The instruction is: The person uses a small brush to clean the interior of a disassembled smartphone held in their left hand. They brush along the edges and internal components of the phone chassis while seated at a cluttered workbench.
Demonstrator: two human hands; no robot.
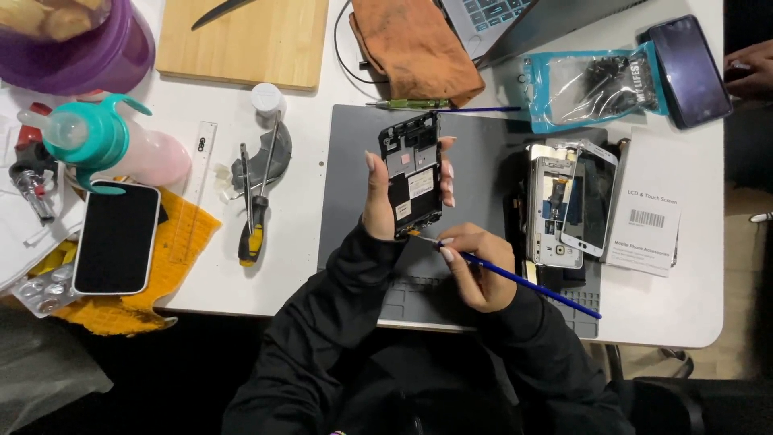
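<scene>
We hold the opened phone frame (411, 173) upright above the grey work mat (346, 201), our left hand (380, 197) wrapped around its left edge in a firm grip with fingertips showing on its right side. Just below the frame, our right hand (475, 270) pinches a thin blue-handled brush (515, 278) in a narrow grip, the tip touching the frame's lower edge. To the right of the frame lie a second stripped phone body (554, 205) and a loose screen panel (592, 197), beside a white parts box (648, 213). To the frame's left rest a yellow-handled screwdriver (254, 213) and a white-cased phone (117, 238) face down on the white surface (692, 306). We judge the brush could slip and snag a small part inside the frame, or the frame could tilt out of the one-handed hold onto the mat. The brush tip itself is too fine to make out, and another person's hand (753, 68) at the far right is cut off.
</scene>
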